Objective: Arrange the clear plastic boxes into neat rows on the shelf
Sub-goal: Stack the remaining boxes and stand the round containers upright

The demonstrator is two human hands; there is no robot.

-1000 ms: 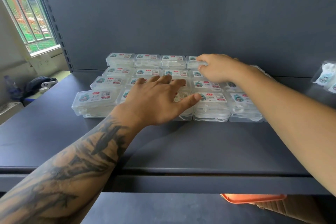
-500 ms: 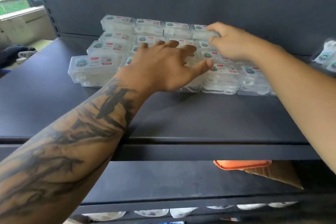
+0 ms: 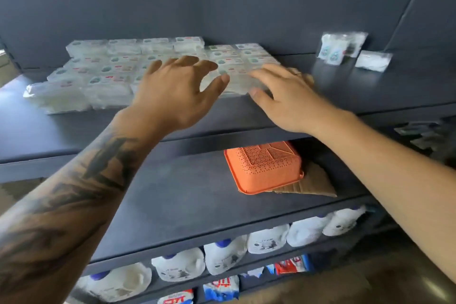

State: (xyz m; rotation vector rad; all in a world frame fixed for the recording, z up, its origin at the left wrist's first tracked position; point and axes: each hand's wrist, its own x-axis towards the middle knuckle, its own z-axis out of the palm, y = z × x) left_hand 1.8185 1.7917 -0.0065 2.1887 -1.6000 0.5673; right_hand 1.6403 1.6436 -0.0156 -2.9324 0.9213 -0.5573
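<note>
Clear plastic boxes (image 3: pixel 81 91) in blurred rows on shelf (image 3: pixel 370 91); left hand (image 3: pixel 180 96) spread above, right hand (image 3: pixel 283 96) flat, apparently touching near-right boxes.

daylight from left | motion blur throughout | wide-angle edge bending

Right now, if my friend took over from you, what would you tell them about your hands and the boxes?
Left hand: open, fingers spread, above the clear plastic boxes, holding nothing.
Right hand: open, fingers flat at the block's front right end.
Boxes: packed in rows at the back left of the top shelf.
Done: most rows look lined up.
Left: the right-hand rows seem to sit a little off from the left ones; nudge them even. The picture is blurry, so check.
</note>
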